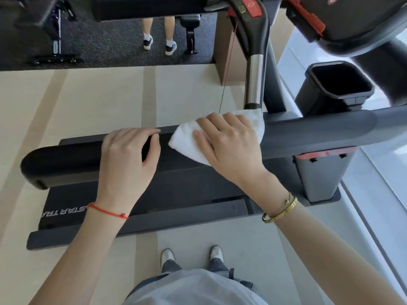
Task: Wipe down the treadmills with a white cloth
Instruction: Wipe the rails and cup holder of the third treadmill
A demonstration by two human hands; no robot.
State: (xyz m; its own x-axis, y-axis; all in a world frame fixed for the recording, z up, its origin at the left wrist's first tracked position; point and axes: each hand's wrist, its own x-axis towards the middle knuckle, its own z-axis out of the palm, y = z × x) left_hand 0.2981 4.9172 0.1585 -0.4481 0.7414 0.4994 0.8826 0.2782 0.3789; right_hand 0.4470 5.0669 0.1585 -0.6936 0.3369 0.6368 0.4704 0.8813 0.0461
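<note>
A treadmill's long dark side handrail (308,135) runs across the middle of the head view, above the black belt deck (176,194). My right hand (229,142) lies flat on a folded white cloth (187,144), pressing it onto the top of the rail. The cloth's far corner reaches the base of a chrome-and-black upright grip (254,80). Just to the left, my left hand (130,159) curls over the rail, with its fingers wrapped on the far edge and a red string on the wrist.
The console (352,20) with red parts hangs at the top right, with a black cup holder (339,82) under it. A thin red safety cord (229,60) dangles near the grip. Another person's legs (158,34) stand on dark flooring beyond. My shoes (191,256) are on beige floor.
</note>
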